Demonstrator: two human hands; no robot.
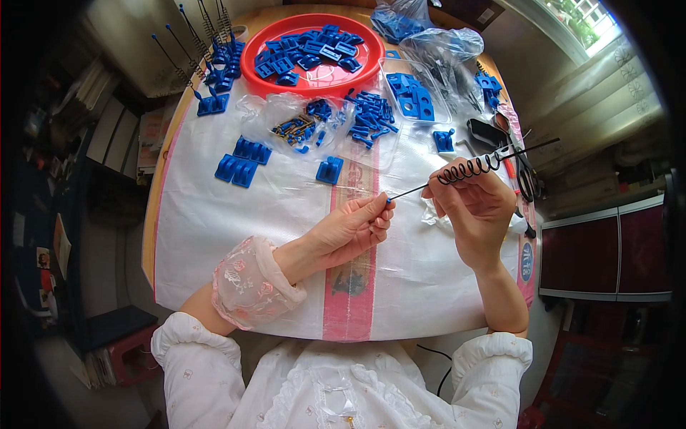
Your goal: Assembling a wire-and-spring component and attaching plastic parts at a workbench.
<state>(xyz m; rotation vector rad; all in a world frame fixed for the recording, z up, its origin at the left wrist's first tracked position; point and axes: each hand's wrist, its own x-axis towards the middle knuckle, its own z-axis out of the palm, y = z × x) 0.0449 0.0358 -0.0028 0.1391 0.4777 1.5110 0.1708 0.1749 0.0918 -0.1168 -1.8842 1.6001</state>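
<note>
A thin black rod [409,192] with a small blue tip slants up to the right across the middle of the table. My left hand [357,227] pinches its tip end between thumb and fingers. Round the upper part of the rod sits a black coil spring [468,169]. My right hand [475,207] is closed on the spring's lower end, and the rod's far end sticks out beyond the coils. A square blue plastic part [329,171] lies just beyond my left hand, with two more blue ridged parts [236,170] to its left.
A red round tray [246,61] full of blue parts stands at the back. Before it lie a plastic bag with brass screws [294,130] and a pile of small blue pieces [371,114]. Finished-looking sprung rods [191,68] stand at back left; scissors [527,179] lie at right.
</note>
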